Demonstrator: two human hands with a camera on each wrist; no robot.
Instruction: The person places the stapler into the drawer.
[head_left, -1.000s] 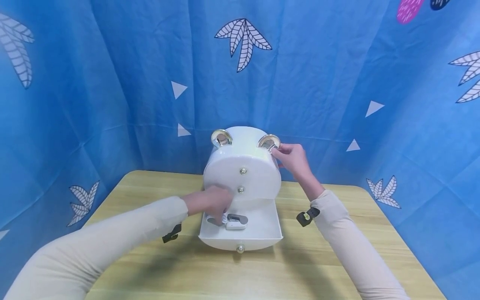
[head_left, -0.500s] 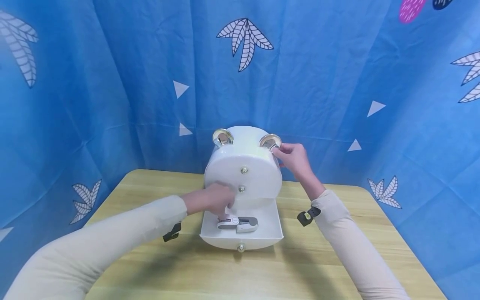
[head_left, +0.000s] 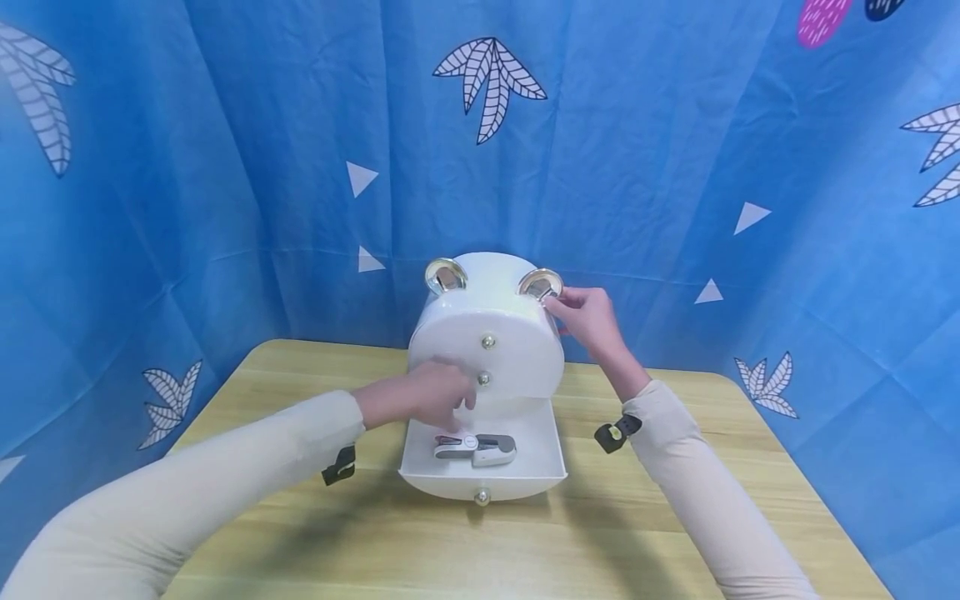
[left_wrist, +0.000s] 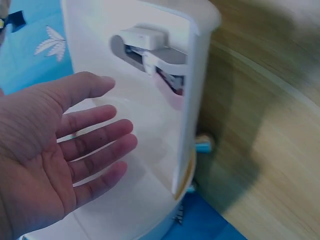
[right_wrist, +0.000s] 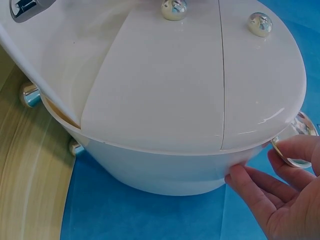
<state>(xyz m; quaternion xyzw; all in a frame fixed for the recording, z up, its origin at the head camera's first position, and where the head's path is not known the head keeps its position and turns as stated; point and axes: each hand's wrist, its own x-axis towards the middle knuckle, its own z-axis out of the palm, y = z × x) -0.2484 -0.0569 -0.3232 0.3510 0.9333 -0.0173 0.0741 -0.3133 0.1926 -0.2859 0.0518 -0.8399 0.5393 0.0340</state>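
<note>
A white storage box (head_left: 486, 325) with gold-rimmed ears stands on the table, its bottom drawer (head_left: 532, 433) pulled out. Inside the drawer lies a two-part grey-and-white gadget (head_left: 475, 448), stapler-like in shape; whether it is one piece or two touching ones I cannot tell. My left hand (head_left: 438, 393) hovers above it, holding nothing. In the left wrist view, the fingers of that left hand (left_wrist: 45, 150) are spread and apart from the gadget (left_wrist: 150, 55). At the box's right side, my right hand (head_left: 588, 317) pinches the gold ear (right_wrist: 298, 142), with fingertips touching the side wall.
Round metallic knobs (head_left: 488, 342) stick out from the front of the box, and another knob (head_left: 482, 497) sits on the drawer front. The wooden table (head_left: 330, 517) ends at a blue patterned curtain (head_left: 637, 167) behind and at both sides.
The gadget has shifted right within the drawer, and my left hand has let go of it and lifted slightly. My right hand has stayed at the ear.
</note>
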